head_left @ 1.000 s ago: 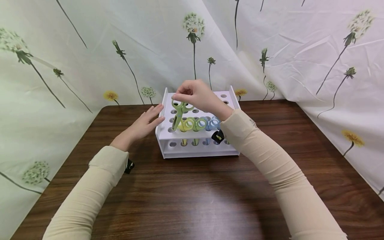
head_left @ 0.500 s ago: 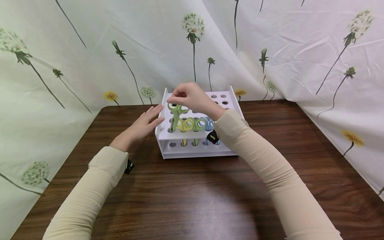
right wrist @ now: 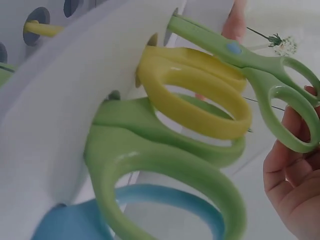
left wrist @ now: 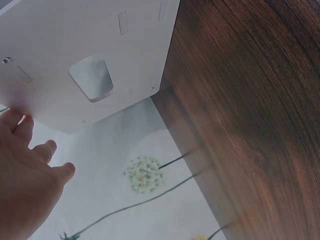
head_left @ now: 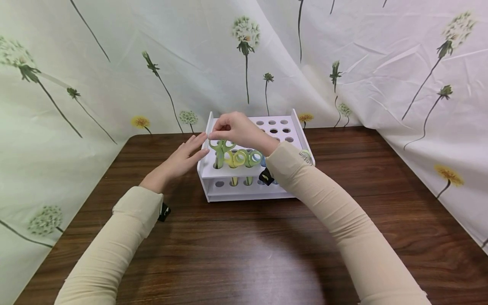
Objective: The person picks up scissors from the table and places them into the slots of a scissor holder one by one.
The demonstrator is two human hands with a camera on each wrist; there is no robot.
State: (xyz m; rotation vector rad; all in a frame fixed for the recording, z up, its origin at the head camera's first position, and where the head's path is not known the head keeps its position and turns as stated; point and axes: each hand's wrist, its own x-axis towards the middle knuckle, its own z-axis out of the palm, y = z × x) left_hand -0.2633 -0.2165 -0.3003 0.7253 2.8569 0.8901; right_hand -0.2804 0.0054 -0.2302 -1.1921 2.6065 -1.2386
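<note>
My right hand point(head_left: 238, 130) pinches a pair of green scissors point(head_left: 220, 156) by a handle loop, blades down in the front left hole of a white rack point(head_left: 207, 171). The right wrist view shows the tip end of these scissors point(right wrist: 210, 40) entering the hole and the fingers at the loop. Beside them yellow scissors point(head_left: 237, 158), another green pair point(head_left: 253, 158) and blue scissors point(right wrist: 75, 222) stand in the front row. My left hand point(head_left: 183, 156) has its fingers extended, fingertips touching the rack's left side panel point(left wrist: 45, 65).
The rack has several rows of round holes and a lower shelf point(head_left: 225, 192). It stands on a dark wooden table point(head_left: 213, 254) near a flower-printed cloth point(head_left: 190, 51). Another green handle point(head_left: 306, 154) shows at the rack's right end, partly behind my right sleeve.
My right hand has moved down and left, lowering the green scissors into the front left hole and bringing them more upright. The left hand has stayed in place.
</note>
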